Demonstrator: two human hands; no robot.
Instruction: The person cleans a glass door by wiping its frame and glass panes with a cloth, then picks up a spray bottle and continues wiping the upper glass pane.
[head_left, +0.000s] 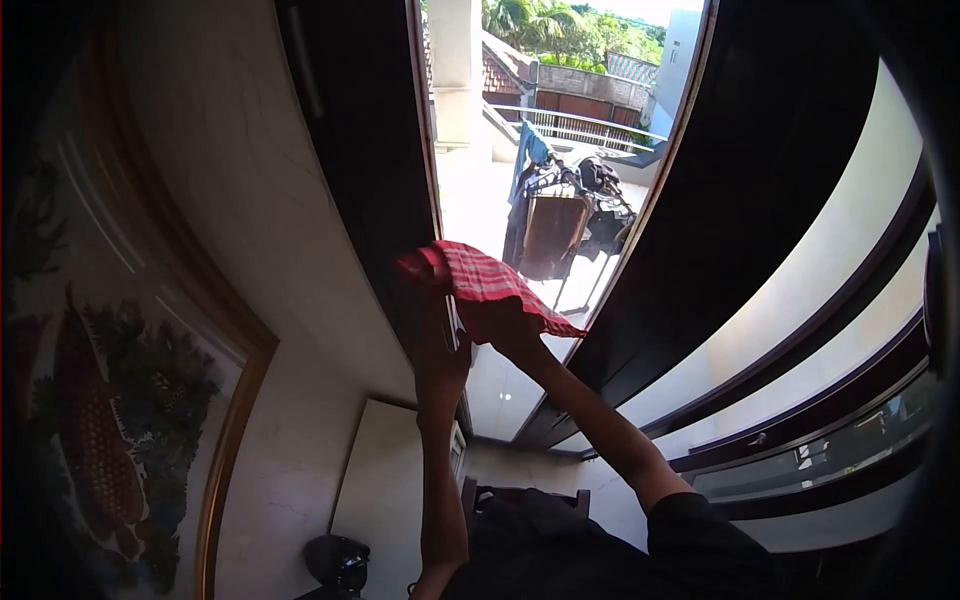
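Observation:
A red-and-white checkered cloth (487,276) drapes over the edge of the dark door on the left, around the height of a metal fitting (452,322). Its left end is bunched up in shadow, and its right corner hangs free. My right hand (503,322) is closed on the cloth from below, partly covered by it. Just to the left, my left hand (441,352) is raised against the door edge beside the metal fitting. Shadow hides its fingers, so their grip is unclear.
Dark door panels (770,150) flank the bright opening. Outside stands a rack with laundry (570,205) before a railing. A gold-framed picture (235,430) hangs at left. Below are a pale cabinet (375,475), a shiny black object (338,563) and a dark chair (525,497).

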